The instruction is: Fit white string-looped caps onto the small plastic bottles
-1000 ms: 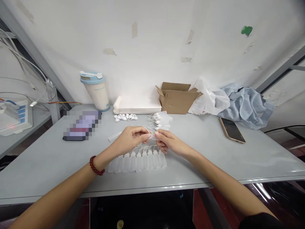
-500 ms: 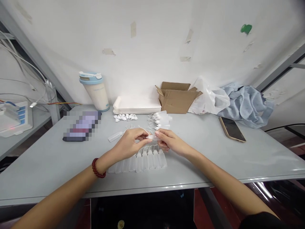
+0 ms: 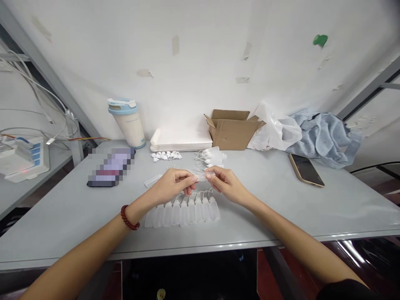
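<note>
Between my two hands is a small translucent bottle (image 3: 201,177), held near the middle of the grey table. My left hand (image 3: 175,182), with a red bead bracelet at its wrist, pinches the bottle's left end. The right end is in the closed fingertips of my right hand (image 3: 225,183). Just below them lies a row of several capped translucent bottles (image 3: 184,212) with thin strings. Above my right hand is a pile of similar bottles (image 3: 215,156). Several small white caps (image 3: 165,156) lie further left. A lone bottle (image 3: 152,181) rests beside my left hand.
At the back stand a blue-lidded cup (image 3: 128,125), a stack of white trays (image 3: 181,141), an open cardboard box (image 3: 233,133), a white plastic bag (image 3: 273,129) and a blue cloth (image 3: 328,135). One phone (image 3: 308,170) lies right, another (image 3: 112,166) left.
My left fingers have shifted on the bottle and curl lower now. My right fingers have also changed their hold. The whole view has moved slightly.
</note>
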Demonstrator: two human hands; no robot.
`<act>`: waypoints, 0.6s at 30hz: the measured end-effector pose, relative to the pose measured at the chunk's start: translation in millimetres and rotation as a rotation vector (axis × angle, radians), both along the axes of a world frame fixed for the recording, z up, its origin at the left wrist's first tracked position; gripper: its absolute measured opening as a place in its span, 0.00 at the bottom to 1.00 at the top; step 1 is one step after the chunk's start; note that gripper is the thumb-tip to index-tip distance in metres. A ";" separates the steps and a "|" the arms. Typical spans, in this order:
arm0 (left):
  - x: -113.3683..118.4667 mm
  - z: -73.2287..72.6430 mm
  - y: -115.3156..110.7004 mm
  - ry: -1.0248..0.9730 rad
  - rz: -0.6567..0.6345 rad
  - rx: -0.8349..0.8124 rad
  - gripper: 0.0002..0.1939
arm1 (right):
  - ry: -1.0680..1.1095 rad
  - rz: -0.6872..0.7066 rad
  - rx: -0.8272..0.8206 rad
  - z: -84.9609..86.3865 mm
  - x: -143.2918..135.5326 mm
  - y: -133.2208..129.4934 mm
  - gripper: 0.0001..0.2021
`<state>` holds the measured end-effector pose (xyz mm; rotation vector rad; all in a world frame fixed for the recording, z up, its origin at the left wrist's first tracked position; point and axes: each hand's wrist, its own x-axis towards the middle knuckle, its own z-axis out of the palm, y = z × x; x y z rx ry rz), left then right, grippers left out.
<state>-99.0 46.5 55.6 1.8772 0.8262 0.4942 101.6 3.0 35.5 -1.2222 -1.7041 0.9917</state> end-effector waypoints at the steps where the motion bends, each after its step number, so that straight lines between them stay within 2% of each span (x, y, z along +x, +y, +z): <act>1: 0.3 -1.3 -1.3 0.001 0.008 0.070 0.17 | -0.008 -0.011 0.001 -0.3 0.1 0.0 0.17; 6: 1.9 -15.6 -4.5 0.034 0.042 0.702 0.11 | 0.065 -0.024 -0.030 -3.2 1.0 1.9 0.17; 8: 2.0 -19.6 -4.0 0.040 0.028 0.821 0.11 | 0.114 -0.016 -0.064 -3.7 0.8 2.8 0.17; 10: 2.0 -19.5 -3.3 0.028 0.025 0.786 0.10 | 0.162 -0.012 -0.100 -3.4 -0.2 3.4 0.18; 13: 2.4 -13.6 -3.2 0.017 0.028 0.597 0.10 | 0.229 0.009 -0.144 -2.2 -2.5 3.1 0.18; 18: 3.6 -6.7 -4.9 0.036 0.005 0.299 0.19 | 0.187 0.042 -0.099 -1.5 -4.3 0.5 0.18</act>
